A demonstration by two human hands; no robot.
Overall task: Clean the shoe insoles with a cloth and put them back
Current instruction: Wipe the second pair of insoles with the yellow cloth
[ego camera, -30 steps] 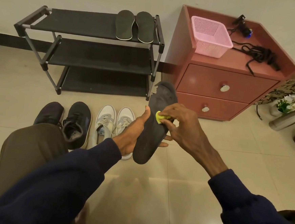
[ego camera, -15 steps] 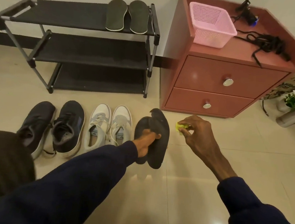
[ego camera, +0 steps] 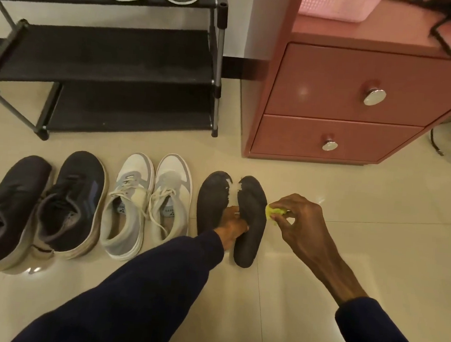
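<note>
Seemingly I'm sitting midway: two dark foam insoles (ego camera: 251,239) are lying side by side on the floor (ego camera: 325,192) beside white lace-up sneakers (ego camera: 146,205), my left hand (ego camera: 232,222) touching them, grip unclear; my right hand (ego camera: 298,225) is pinching a balled yellow-green cloth (ego camera: 274,211). Reinserting is remaining, I'm judging.
</note>
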